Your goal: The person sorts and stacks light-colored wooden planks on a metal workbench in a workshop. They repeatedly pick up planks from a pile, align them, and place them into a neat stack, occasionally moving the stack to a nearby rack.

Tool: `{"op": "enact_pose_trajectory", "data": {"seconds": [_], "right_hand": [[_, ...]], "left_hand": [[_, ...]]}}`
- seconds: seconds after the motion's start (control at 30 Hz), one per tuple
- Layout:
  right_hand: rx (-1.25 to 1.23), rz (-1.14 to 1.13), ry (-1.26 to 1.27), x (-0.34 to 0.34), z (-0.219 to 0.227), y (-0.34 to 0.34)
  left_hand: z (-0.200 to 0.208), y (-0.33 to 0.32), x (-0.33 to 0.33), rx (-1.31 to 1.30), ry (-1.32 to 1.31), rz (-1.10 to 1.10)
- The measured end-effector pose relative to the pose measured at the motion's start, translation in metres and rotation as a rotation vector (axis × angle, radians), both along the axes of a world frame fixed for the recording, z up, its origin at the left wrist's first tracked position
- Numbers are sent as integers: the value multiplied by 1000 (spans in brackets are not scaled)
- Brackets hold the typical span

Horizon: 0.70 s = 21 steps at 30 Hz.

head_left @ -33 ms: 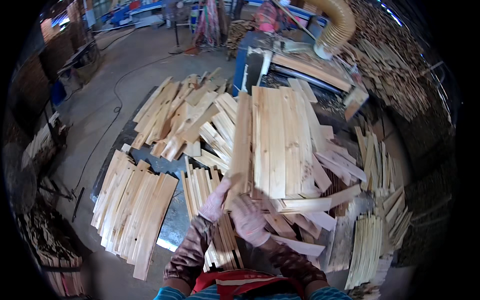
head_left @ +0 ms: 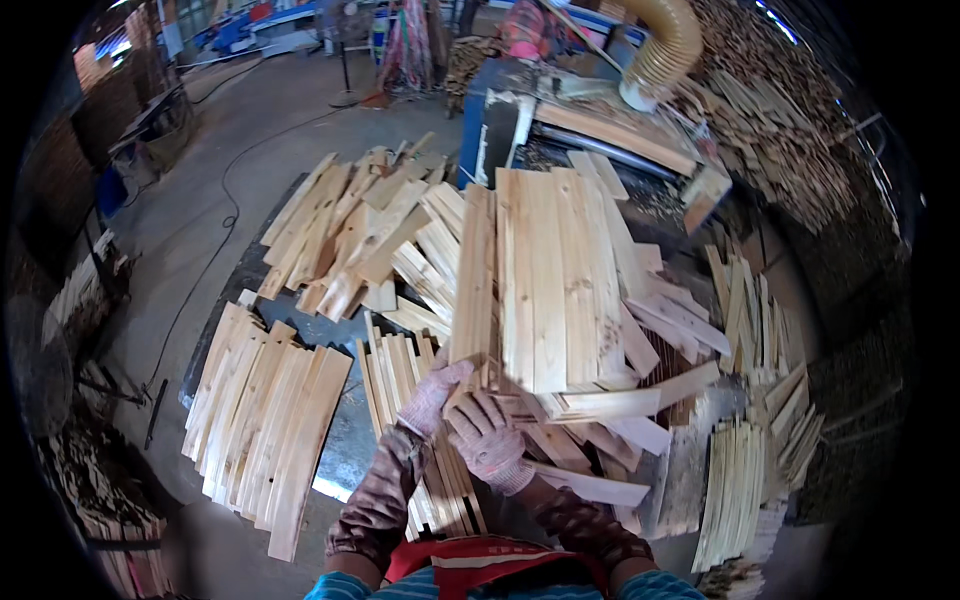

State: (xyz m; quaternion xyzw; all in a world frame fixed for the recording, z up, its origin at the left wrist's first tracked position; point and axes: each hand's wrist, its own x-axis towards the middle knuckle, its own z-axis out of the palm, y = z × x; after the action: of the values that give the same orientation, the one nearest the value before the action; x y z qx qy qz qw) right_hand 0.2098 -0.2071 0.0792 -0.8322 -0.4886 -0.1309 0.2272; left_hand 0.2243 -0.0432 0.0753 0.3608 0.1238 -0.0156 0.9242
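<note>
Both my hands wear pale knitted gloves. My left hand [head_left: 437,398] is closed around the near left corner of a long narrow wooden board [head_left: 473,285]. The board lies lengthwise on top of a narrow stack, against the left side of a wider stack of boards [head_left: 555,280]. My right hand [head_left: 487,440] is just right of the left one, its fingers fairly straight and apart, resting against the near end of the narrow stack. Its fingertips partly cover that end. Beneath my left forearm, several narrow strips [head_left: 405,365] stand in a bundle.
A neat row of boards [head_left: 265,415] lies on the left of the dark table, with loose boards [head_left: 350,230] behind it. Offcuts [head_left: 685,330] surround the wide stack on the right. A machine [head_left: 610,140] with a ribbed yellow hose [head_left: 668,45] stands beyond. Bundled slats [head_left: 730,490] stand right.
The narrow board has come down and now lies steady along the stack. My right hand has shifted slightly up and left, its fingers now at the board's near end.
</note>
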Motion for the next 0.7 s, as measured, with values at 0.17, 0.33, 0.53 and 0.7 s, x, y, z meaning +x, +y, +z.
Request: {"op": "enact_pose_trajectory", "data": {"seconds": [0.17, 0.33, 0.53, 0.7], "right_hand": [[-80, -325, 91, 37, -33, -41], [-475, -330, -107, 89, -23, -39], [-197, -403, -13, 137, -70, -68], [705, -512, 840, 140, -40, -105]], "left_hand": [[-12, 20, -42, 196, 53, -96], [-26, 39, -160, 372, 96, 175], [-42, 50, -228, 317, 195, 241], [-74, 57, -250, 303, 303, 328]]}}
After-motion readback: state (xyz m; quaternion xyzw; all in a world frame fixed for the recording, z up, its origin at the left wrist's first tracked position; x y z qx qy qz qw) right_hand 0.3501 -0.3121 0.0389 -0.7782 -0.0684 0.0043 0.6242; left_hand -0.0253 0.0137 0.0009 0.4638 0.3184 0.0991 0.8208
